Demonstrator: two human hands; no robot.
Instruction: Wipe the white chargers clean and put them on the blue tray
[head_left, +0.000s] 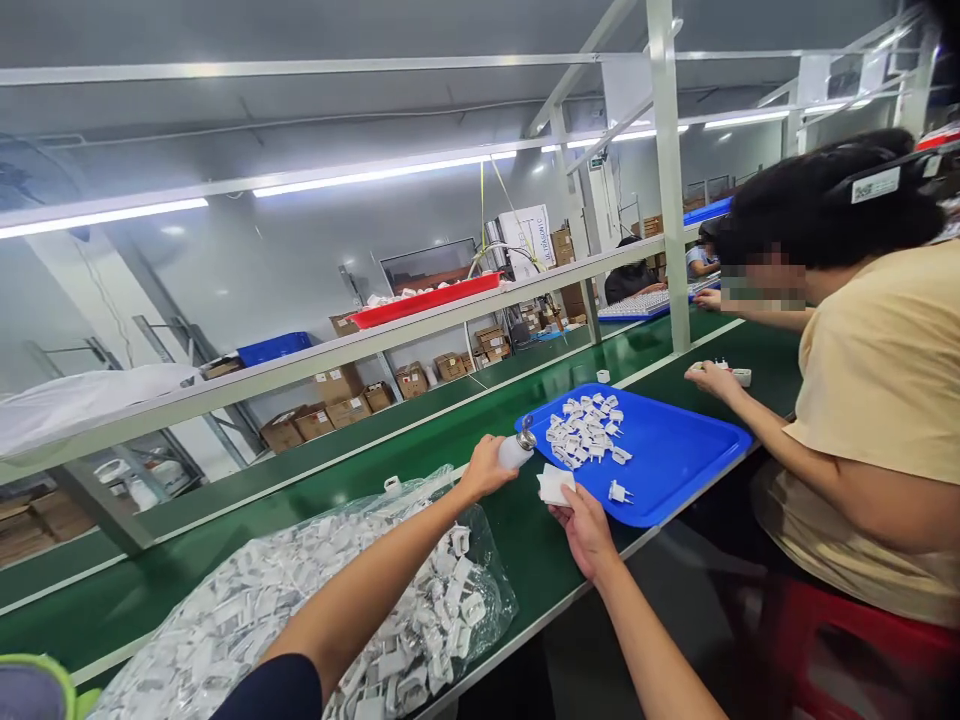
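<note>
My left hand [485, 468] is wrapped round a white bottle [516, 450] with a metal top, tilted to the right above the green bench. Just right of it and lower, my right hand [585, 522] pinches a folded white cloth or tissue [556, 486] between thumb and fingers. The bottle's metal top is close above the cloth, with a small gap. Beyond my right hand lies a blue tray [675, 440] with a pile of white plug pieces [583, 430] and one single plug [619, 492] near its front edge. Under my left forearm spreads a clear bag of white plug housings [247, 600].
At the right sits a co-worker [885, 400] in a yellow shirt, handling white parts. A post [667, 180] and a shelf rail [420, 312] with a red tray [427, 300] stand over the green bench [420, 440]. A green-rimmed container [67, 680] is at the lower left.
</note>
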